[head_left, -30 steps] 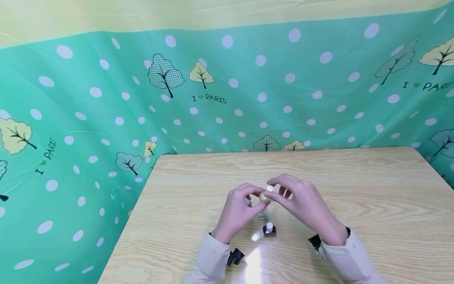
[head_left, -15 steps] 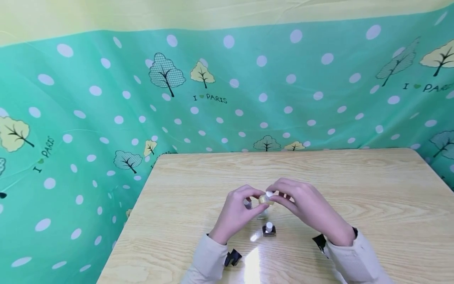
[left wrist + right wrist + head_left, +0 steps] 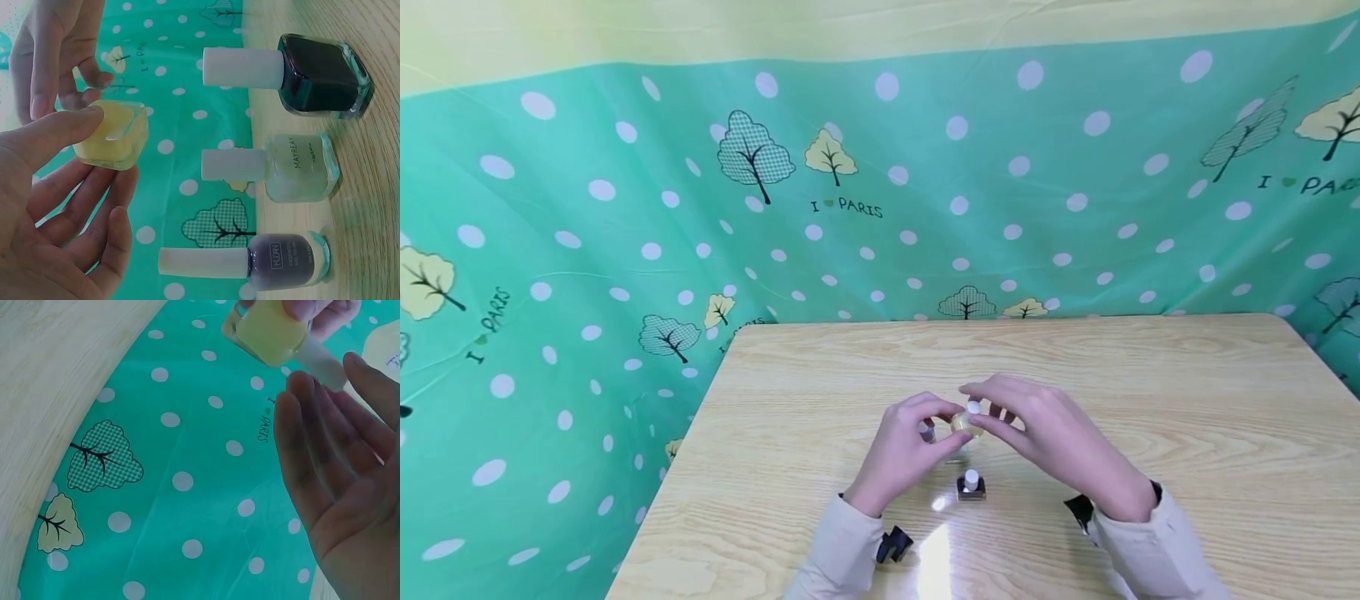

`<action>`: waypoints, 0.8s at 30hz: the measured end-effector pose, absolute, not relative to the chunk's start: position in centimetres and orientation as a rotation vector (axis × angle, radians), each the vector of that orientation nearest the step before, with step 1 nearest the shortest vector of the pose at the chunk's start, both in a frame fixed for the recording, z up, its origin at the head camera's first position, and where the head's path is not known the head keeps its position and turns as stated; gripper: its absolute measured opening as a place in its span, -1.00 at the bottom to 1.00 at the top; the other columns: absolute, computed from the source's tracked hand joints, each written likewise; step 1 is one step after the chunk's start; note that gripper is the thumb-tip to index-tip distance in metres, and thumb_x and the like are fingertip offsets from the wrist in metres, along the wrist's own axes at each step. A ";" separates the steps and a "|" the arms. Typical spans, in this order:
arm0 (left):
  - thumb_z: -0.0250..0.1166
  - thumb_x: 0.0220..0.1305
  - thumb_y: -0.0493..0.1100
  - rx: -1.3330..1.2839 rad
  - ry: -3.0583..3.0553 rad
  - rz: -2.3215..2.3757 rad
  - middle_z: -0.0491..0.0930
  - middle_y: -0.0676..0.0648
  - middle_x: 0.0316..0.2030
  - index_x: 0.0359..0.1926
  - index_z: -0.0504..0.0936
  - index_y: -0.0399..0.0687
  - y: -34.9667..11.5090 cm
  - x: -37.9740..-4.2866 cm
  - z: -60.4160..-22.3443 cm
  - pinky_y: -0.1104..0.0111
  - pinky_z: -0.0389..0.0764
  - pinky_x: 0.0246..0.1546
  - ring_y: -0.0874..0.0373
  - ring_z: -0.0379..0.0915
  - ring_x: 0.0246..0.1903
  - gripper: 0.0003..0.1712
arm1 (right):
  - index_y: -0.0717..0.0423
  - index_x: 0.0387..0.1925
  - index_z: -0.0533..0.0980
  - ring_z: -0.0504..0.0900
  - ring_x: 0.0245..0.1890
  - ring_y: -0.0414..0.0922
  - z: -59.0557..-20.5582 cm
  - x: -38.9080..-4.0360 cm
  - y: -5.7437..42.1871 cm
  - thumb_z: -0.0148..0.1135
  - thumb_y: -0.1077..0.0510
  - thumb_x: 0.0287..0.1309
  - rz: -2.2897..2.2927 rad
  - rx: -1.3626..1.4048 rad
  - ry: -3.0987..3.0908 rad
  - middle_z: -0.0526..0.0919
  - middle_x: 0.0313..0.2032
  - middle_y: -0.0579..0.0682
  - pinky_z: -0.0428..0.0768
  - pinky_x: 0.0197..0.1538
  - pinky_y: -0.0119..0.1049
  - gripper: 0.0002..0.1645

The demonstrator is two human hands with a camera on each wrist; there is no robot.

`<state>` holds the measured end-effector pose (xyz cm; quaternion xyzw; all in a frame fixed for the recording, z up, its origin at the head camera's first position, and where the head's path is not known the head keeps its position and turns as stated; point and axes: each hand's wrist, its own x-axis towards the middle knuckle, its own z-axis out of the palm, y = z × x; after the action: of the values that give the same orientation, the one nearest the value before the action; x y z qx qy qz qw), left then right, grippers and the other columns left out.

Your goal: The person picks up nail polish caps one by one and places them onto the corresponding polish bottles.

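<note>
My left hand (image 3: 904, 450) pinches a yellow nail polish bottle (image 3: 112, 136) between thumb and fingers, above the table. The bottle's white cap (image 3: 320, 362) points toward my right hand (image 3: 1048, 433). In the right wrist view, the right thumb and fingers (image 3: 299, 419) are spread on either side of the cap, with a gap showing around it. Below the hands stand a dark nail polish bottle (image 3: 322, 76), a pale one marked MAYREAY (image 3: 300, 167) and a grey-purple one (image 3: 281, 261), all upright with white caps.
The wooden table (image 3: 790, 375) reaches back to a green dotted curtain (image 3: 850, 250). Black pieces (image 3: 895, 543) sit by the left and right wrists. Light glares off the tabletop near the front.
The right thumb and fingers closed in on the white cap half a second ago and are now apart around it. The left hand keeps its pinch on the yellow bottle.
</note>
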<state>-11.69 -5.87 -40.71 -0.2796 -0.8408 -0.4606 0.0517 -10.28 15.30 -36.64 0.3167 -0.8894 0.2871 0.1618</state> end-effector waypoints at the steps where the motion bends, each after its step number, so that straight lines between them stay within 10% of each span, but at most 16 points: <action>1: 0.48 0.14 -0.13 -0.846 -2.557 -1.407 0.72 0.03 -0.21 -0.10 0.73 -0.10 -5.9 -11.7 -40.7 0.29 0.73 -0.27 0.25 0.59 -0.26 -0.71 | -0.02 0.02 0.64 0.64 -0.30 -0.37 -36.6 -10.3 15.3 0.38 0.14 0.19 0.822 0.924 -2.539 0.72 -0.17 -0.23 0.67 -0.30 -0.42 -0.66; 24: 0.48 0.15 -0.08 -0.826 -2.549 -1.403 0.72 0.03 -0.19 -0.08 0.73 -0.08 -6.0 -12.6 -40.9 0.28 0.71 -0.32 0.08 0.62 -0.28 -0.67 | 0.02 -0.15 0.66 0.58 -0.40 -0.39 -36.9 -10.8 15.0 0.43 0.20 0.12 0.775 0.907 -2.446 0.69 -0.31 -0.22 0.63 -0.37 -0.47 -0.77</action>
<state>-12.56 -5.98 -40.93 -0.2725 -0.8413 -0.4631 0.0582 -10.81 14.95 -36.92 0.3260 -0.8789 0.2786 0.2086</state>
